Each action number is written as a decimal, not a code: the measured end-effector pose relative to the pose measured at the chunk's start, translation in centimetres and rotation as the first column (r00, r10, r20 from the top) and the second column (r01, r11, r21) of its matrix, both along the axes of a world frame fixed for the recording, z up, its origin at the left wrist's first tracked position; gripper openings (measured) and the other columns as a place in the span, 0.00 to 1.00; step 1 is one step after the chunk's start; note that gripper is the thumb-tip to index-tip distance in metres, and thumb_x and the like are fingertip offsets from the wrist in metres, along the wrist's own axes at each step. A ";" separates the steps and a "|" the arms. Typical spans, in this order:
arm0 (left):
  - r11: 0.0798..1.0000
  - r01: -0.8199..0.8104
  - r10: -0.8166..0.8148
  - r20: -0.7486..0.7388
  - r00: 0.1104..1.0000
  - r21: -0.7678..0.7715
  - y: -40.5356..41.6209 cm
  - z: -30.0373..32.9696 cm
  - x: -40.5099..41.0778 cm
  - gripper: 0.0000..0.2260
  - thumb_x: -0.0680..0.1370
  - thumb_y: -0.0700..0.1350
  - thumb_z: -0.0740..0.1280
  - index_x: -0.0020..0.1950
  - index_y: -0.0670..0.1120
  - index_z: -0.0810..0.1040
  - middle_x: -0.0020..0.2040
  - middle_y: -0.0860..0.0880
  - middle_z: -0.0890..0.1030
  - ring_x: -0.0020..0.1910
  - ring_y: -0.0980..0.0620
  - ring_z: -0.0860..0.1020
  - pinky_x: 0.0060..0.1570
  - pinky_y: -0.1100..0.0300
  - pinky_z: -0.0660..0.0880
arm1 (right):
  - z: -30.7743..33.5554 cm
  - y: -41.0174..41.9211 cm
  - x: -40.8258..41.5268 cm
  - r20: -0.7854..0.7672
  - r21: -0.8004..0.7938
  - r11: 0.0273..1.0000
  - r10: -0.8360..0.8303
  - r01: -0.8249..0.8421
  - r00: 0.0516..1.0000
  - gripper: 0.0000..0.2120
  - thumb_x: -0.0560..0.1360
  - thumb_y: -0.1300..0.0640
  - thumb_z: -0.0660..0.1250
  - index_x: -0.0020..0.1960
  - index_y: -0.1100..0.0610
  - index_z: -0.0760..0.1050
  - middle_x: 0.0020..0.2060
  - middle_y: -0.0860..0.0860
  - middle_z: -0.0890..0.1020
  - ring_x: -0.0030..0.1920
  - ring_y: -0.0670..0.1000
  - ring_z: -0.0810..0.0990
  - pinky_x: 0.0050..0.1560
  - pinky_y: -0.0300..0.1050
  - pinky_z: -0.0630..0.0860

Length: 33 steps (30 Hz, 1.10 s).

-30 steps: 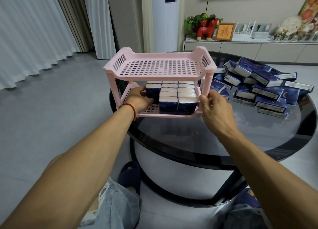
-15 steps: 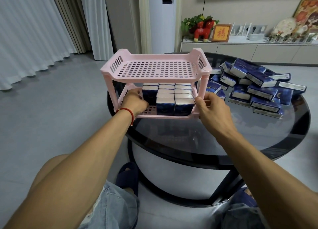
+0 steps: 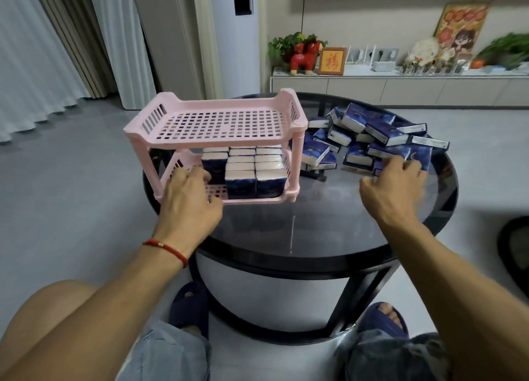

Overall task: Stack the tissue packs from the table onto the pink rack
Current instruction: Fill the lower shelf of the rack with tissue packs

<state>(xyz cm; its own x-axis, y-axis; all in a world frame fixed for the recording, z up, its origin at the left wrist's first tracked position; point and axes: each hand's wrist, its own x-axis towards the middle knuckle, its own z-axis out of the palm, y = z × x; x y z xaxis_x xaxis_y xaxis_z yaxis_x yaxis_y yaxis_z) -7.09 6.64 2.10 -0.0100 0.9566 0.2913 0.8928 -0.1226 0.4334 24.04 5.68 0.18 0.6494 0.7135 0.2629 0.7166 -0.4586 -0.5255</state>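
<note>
- The pink rack (image 3: pixel 217 123) stands on the left part of the round dark glass table (image 3: pixel 315 232): two tiers of glossy plastic, each shelf a grid of small square holes, slotted end walls, and round posts at the corners.
- The top shelf carries nothing; the lower shelf holds the shelved tissue packs (image 3: pixel 254 169), upright in tidy rows, white tops facing up and deep blue printed wrappers showing at the near side.
- There's a bare strip of grid at the near-left of that lower shelf, beside the leftmost pack.
- The left hand (image 3: pixel 190 203), a red cord bracelet (image 3: pixel 167 249) on its wrist, rests at the near-left edge of the lower shelf, fingers loosely bent, their tips reaching in at the front of the leftmost pack; whether they grip it, I cannot tell.
- Over on the right, the loose tissue packs (image 3: pixel 380 134) lie in a jumbled heap on the glass: flat, soft rectangular blocks in shiny blue film with white end labels, tilted over one another.
- The right hand (image 3: pixel 393 186) is at the near edge of that heap, fingers curled onto a blue pack (image 3: pixel 419 159) at the pile's near-right; the hand is blurred, so a firm hold is uncertain.
</note>
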 end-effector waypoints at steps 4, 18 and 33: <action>0.969 0.166 -0.164 -0.031 0.986 0.182 -2.5 -0.5 3.2 0.09 0.73 0.40 0.70 0.53 0.47 0.80 0.51 0.47 0.77 0.54 0.45 0.75 0.54 0.48 0.75 | -1.9 -0.4 4.9 0.167 -0.092 0.996 0.028 -0.013 0.986 0.21 0.77 0.57 0.68 0.69 0.57 0.69 0.70 0.60 0.69 0.68 0.65 0.66 0.64 0.63 0.67; 0.861 0.505 -0.498 0.284 0.820 0.053 -3.7 -1.8 13.4 0.19 0.77 0.42 0.69 0.68 0.49 0.75 0.63 0.51 0.74 0.62 0.51 0.73 0.64 0.51 0.75 | 0.5 -3.1 6.2 -0.277 0.225 0.808 0.588 -0.544 0.760 0.11 0.84 0.51 0.62 0.62 0.52 0.80 0.46 0.55 0.85 0.44 0.54 0.83 0.42 0.45 0.80; 0.838 0.452 0.044 0.864 0.502 -0.305 -2.0 -2.2 15.6 0.16 0.73 0.31 0.74 0.55 0.42 0.72 0.53 0.39 0.83 0.41 0.46 0.82 0.31 0.60 0.78 | -2.5 -2.7 10.0 -0.003 -0.071 0.981 0.182 -0.181 0.983 0.22 0.80 0.55 0.67 0.73 0.57 0.73 0.71 0.58 0.73 0.67 0.64 0.73 0.67 0.57 0.71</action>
<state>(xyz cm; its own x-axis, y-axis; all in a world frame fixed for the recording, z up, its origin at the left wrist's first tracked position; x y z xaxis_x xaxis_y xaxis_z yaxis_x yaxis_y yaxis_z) 8.48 4.63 -0.09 0.2123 0.9598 -0.1836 0.0736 0.1716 0.9824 34.09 3.00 -2.33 0.5065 0.8363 0.2099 0.7932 -0.3565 -0.4938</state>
